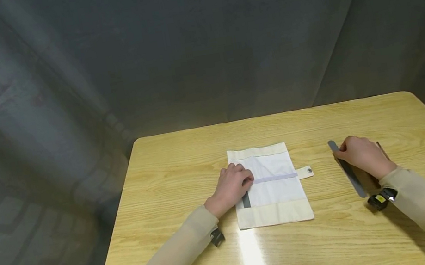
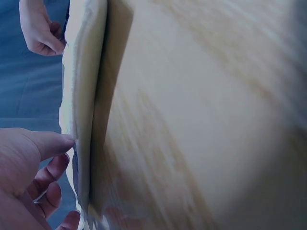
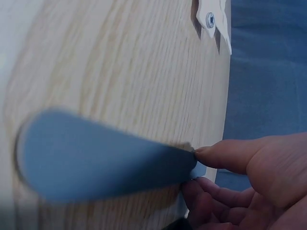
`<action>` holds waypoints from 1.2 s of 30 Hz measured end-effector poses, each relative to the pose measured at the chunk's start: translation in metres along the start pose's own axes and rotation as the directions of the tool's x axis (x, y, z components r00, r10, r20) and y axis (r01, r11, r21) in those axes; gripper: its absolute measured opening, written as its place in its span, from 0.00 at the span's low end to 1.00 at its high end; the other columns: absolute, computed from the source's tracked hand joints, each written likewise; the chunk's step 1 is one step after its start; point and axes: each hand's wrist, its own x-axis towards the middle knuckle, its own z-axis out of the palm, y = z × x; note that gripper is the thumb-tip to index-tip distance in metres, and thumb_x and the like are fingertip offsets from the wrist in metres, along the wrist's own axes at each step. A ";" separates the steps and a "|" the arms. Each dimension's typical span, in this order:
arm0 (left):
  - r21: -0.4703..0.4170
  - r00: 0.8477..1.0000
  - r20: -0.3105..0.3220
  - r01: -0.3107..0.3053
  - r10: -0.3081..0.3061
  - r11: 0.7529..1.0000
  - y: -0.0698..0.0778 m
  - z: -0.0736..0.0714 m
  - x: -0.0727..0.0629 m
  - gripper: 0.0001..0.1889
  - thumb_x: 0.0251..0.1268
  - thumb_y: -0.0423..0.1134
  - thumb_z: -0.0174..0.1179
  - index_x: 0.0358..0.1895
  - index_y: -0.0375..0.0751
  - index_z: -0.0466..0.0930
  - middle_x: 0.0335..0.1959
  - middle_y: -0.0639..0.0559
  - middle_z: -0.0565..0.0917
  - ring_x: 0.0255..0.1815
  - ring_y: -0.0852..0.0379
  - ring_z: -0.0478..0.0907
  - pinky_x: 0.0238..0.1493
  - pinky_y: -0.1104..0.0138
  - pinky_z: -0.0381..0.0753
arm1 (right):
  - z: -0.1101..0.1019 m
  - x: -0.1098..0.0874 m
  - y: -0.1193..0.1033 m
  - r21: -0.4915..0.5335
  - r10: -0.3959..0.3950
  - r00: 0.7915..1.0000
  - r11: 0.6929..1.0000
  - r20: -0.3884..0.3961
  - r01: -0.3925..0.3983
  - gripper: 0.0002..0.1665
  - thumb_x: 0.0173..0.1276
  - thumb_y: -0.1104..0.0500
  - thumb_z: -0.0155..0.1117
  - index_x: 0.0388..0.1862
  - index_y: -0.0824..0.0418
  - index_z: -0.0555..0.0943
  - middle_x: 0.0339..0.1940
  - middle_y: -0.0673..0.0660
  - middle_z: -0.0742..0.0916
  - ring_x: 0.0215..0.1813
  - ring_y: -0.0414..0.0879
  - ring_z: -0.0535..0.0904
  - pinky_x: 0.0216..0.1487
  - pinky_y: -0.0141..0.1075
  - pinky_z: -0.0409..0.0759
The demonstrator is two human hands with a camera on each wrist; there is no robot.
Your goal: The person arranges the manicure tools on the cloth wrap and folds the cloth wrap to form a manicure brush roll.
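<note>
A white cloth case with cream edges lies unfolded on the table. My left hand rests on its left side with bent fingers; in the left wrist view the thumb touches the cloth. Just below this hand, a dark grey strip shows on the case, its upper part hidden by the hand. Off to the right, my right hand pinches a grey nail file between thumb and fingers. The file's broad rounded end points toward the right wrist camera, close over the wood.
From the case's right side sticks out a small tab with a metal snap. A thin dark brown stick shows behind the right hand. The wooden table ends at the back before a dark grey curtain.
</note>
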 end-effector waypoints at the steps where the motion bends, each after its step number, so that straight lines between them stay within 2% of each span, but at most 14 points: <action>1: 0.003 1.000 0.002 0.001 -0.001 1.000 0.000 0.000 0.000 0.06 0.77 0.43 0.62 0.40 0.53 0.88 0.38 0.58 0.82 0.38 0.58 0.69 0.44 0.62 0.66 | 0.001 0.001 0.000 0.012 -0.002 1.000 1.000 -0.003 0.002 0.25 0.76 0.54 0.60 0.16 0.55 0.73 0.13 0.47 0.68 0.18 0.43 0.64 0.24 0.38 0.62; 5: 0.024 1.000 0.002 -0.007 0.007 1.000 0.001 0.000 0.000 0.06 0.78 0.43 0.62 0.40 0.54 0.87 0.40 0.58 0.82 0.40 0.57 0.69 0.45 0.62 0.66 | 0.004 0.005 -0.002 0.049 0.003 1.000 0.999 -0.012 -0.002 0.23 0.75 0.55 0.62 0.17 0.55 0.70 0.15 0.48 0.69 0.20 0.44 0.64 0.25 0.38 0.64; 9: 0.038 1.000 -0.003 -0.021 0.021 0.999 0.001 0.000 -0.001 0.05 0.78 0.43 0.61 0.41 0.54 0.86 0.41 0.58 0.82 0.41 0.57 0.69 0.45 0.62 0.66 | 0.004 0.008 -0.002 0.059 0.014 1.000 0.998 -0.020 -0.012 0.17 0.74 0.55 0.64 0.31 0.66 0.77 0.25 0.57 0.79 0.27 0.49 0.72 0.30 0.40 0.70; 12: 0.039 1.000 -0.005 -0.026 0.026 0.999 0.001 0.001 -0.001 0.05 0.78 0.42 0.61 0.41 0.54 0.86 0.41 0.58 0.82 0.41 0.57 0.70 0.45 0.62 0.66 | 0.005 0.009 -0.002 0.067 0.014 0.999 0.998 -0.029 -0.012 0.18 0.75 0.54 0.65 0.39 0.71 0.78 0.32 0.62 0.84 0.32 0.52 0.76 0.34 0.41 0.73; 20: 0.067 1.000 0.001 -0.024 0.024 0.997 0.001 0.001 -0.001 0.05 0.78 0.43 0.61 0.42 0.54 0.86 0.43 0.57 0.82 0.42 0.57 0.68 0.46 0.61 0.66 | 0.009 0.012 -0.003 0.134 0.001 0.997 0.991 -0.073 0.008 0.17 0.77 0.56 0.63 0.41 0.72 0.79 0.31 0.61 0.83 0.31 0.50 0.74 0.32 0.40 0.71; 25: 0.081 1.000 0.005 -0.016 0.015 0.997 -0.001 0.000 -0.002 0.06 0.78 0.44 0.61 0.42 0.54 0.87 0.43 0.57 0.81 0.44 0.56 0.69 0.48 0.59 0.67 | 0.011 0.015 -0.006 0.142 -0.019 0.996 0.989 -0.093 0.032 0.17 0.77 0.56 0.62 0.41 0.73 0.79 0.31 0.61 0.84 0.30 0.50 0.74 0.31 0.40 0.71; 30: 0.077 1.000 0.007 -0.015 0.015 0.997 -0.003 -0.001 -0.003 0.05 0.78 0.44 0.62 0.42 0.55 0.88 0.43 0.56 0.80 0.44 0.55 0.70 0.49 0.58 0.68 | 0.010 0.014 -0.015 0.165 -0.021 0.997 0.986 -0.074 0.033 0.17 0.78 0.57 0.62 0.42 0.74 0.79 0.31 0.61 0.83 0.31 0.51 0.74 0.32 0.40 0.70; 36: 0.093 1.000 -0.006 -0.030 0.030 0.995 -0.003 0.001 -0.003 0.04 0.77 0.43 0.62 0.41 0.55 0.86 0.43 0.57 0.80 0.43 0.55 0.69 0.47 0.60 0.67 | 0.007 0.014 -0.031 0.149 -0.066 0.993 0.986 -0.094 0.080 0.18 0.79 0.55 0.61 0.44 0.73 0.79 0.33 0.62 0.84 0.31 0.50 0.74 0.32 0.40 0.71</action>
